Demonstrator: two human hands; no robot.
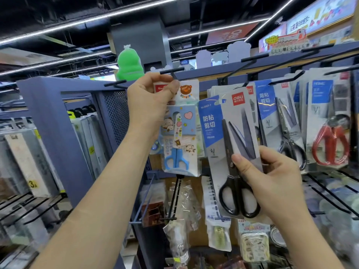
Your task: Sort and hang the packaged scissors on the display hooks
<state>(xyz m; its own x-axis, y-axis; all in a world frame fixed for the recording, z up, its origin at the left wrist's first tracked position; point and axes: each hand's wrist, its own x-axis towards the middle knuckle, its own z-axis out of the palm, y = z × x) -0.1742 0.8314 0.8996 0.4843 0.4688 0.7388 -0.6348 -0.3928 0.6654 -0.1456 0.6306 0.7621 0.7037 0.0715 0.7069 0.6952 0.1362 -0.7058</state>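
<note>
Head view is showing the left hand (150,98) pinching the top of a blue children's scissors pack (179,136) at a black hook (172,71), while the right hand (272,183) is gripping a black scissors pack (240,152) near the hanging packs to the right.

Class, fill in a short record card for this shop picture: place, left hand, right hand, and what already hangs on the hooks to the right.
Place: shop display rack with black metal hooks
Left hand: pinches the top of the blue-handled children's scissors pack with a cartoon card, raised to a hook; cannot tell whether it is threaded on
Right hand: grips the black-handled scissors on a grey card with a red label, not on a hook
Already hanging, right: red-handled scissors pack; blue-and-grey carded scissors pack
</note>
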